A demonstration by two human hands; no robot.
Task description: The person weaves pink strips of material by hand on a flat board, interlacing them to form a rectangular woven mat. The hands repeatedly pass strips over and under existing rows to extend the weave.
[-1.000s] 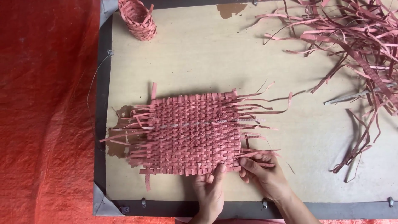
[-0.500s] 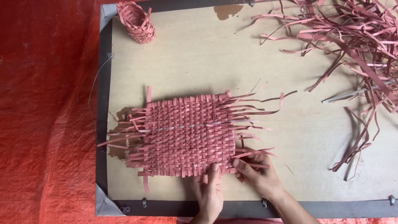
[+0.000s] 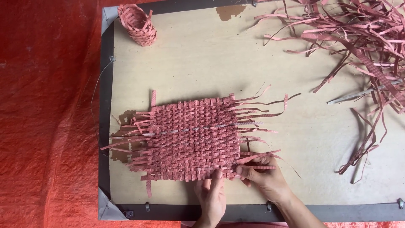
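A flat woven mat of pink strips (image 3: 192, 137) lies in the middle of a pale wooden board (image 3: 211, 59), with loose strip ends sticking out on all sides. My left hand (image 3: 212, 198) rests at the mat's near edge, its fingers pressing down on the weave. Beside it, my right hand (image 3: 263, 179) pinches a pink strip end at the mat's near right corner.
A small round woven pink basket (image 3: 137, 24) stands at the board's far left corner. A heap of loose pink strips (image 3: 358, 38) covers the far right. The board has a dark frame (image 3: 104, 105) and lies on a red tarp (image 3: 46, 118).
Both hands have shifted slightly along the mat's near edge, and the right hand's fingers have closed on a strip end at the corner. The view has drifted a little.
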